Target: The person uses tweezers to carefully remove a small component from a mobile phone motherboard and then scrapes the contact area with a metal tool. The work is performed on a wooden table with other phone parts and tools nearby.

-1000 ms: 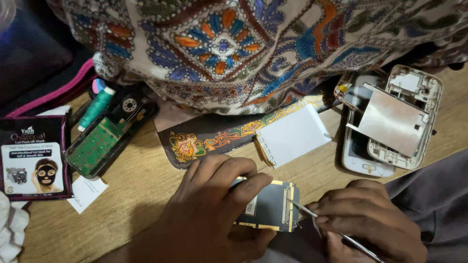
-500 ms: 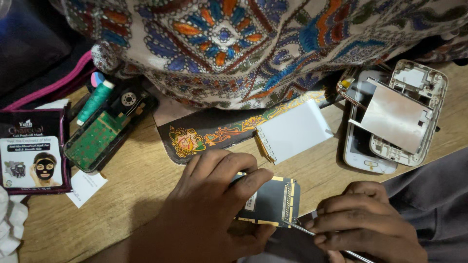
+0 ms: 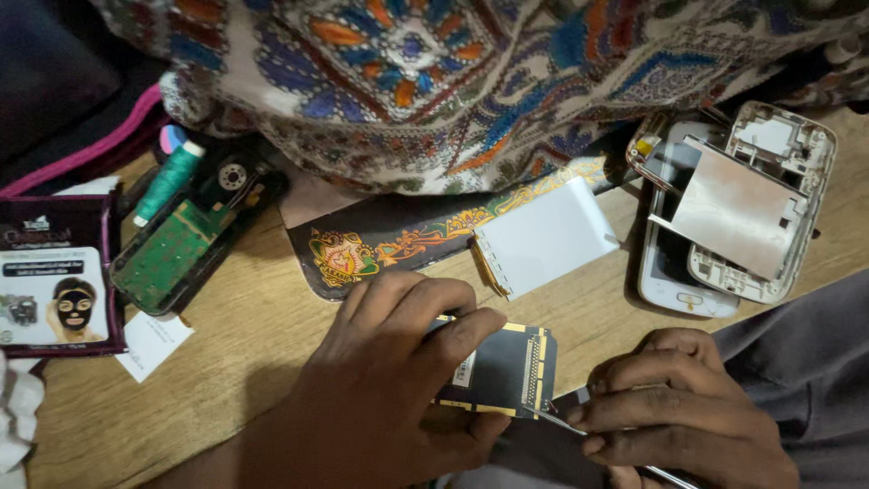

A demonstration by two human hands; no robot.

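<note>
- A dark flat panel with gold-coloured contacts (image 3: 507, 367) lies low at the centre of a wooden table (image 3: 244, 353), pinned between two hands.
- The left hand (image 3: 389, 389) is closed over the panel's left side, fingers across its top edge and thumb beneath its lower edge.
- The right hand (image 3: 679, 412) is clenched around thin metal tweezers (image 3: 552, 418), their tip touching the panel's lower right corner.
- Just above the panel, a white rectangular sheet part (image 3: 546, 235) rests on the table, overlapping a dark case with a gold ornamental pattern (image 3: 380, 249).
- To the right, a white phone (image 3: 674, 263) lies beneath a pale phone frame with a metal plate (image 3: 751, 213).
- At left, an opened dark phone body showing a green circuit board (image 3: 176, 254) sits beside a teal tube (image 3: 167, 181) and a dark sachet picturing a masked face (image 3: 59, 272); a small white paper slip (image 3: 152, 342) lies just below.
- Patterned multicoloured fabric (image 3: 434, 81) drapes over the table's far edge.
</note>
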